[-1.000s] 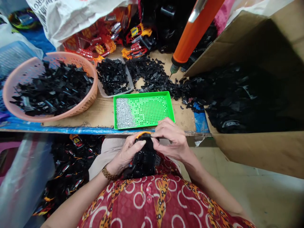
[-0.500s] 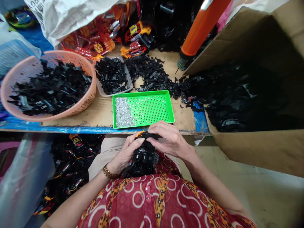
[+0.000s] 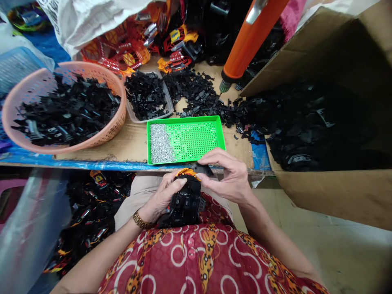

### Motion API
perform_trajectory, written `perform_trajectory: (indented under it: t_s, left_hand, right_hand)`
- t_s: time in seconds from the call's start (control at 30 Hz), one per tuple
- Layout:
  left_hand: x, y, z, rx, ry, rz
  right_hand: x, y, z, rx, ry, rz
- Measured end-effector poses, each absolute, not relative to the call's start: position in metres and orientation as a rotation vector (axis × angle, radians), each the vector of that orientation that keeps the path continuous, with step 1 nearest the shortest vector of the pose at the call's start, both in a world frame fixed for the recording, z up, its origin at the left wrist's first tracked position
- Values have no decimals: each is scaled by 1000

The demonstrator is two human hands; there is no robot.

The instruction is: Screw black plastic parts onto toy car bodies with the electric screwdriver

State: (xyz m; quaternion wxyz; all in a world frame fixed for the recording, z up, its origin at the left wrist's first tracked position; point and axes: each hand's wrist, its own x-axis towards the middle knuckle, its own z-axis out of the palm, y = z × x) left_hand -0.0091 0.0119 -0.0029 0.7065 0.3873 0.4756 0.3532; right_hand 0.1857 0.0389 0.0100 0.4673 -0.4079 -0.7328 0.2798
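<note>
A black toy car body [image 3: 185, 202] with an orange end rests against my shirt, its underside facing up. My left hand [image 3: 163, 196] is closed around its left side, the thumb lying on top near the orange end. At the far end, my right hand [image 3: 228, 175] pinches a small black plastic part [image 3: 202, 168] between thumb and fingers, just beside the orange edge. Whether that part touches the car cannot be told. Beyond the hands lies a green tray [image 3: 223, 139] with small silver screws [image 3: 161, 145] heaped at its left side.
A pink basket [image 3: 118, 118] and a clear tub [image 3: 168, 104] hold black parts, with more loose parts [image 3: 196, 92] behind the tray. An orange screwdriver [image 3: 245, 45] hangs point down. A cardboard box [image 3: 330, 188] stands right; finished-looking toy cars [image 3: 88, 216] lie below left.
My right hand has drawn slightly up and right with the black part, uncovering more of the orange end. The hanging screwdriver appears lower and further left. My left hand keeps its hold.
</note>
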Motion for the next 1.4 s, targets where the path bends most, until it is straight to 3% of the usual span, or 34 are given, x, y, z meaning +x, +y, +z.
perform_trajectory:
  t_s: [0.17,0.87,1.4]
  left_hand:
    - [-11,14,-9,1078,1001,751]
    - [-11,9,-2,1118,996,785]
    - [-11,10,-19,1035,1078,809]
  right_hand:
    - [174,28,-6,-929,-1695,822]
    - [174,21,-1,-847,-1868,519]
    - [175,34,3,-884,-1991,589]
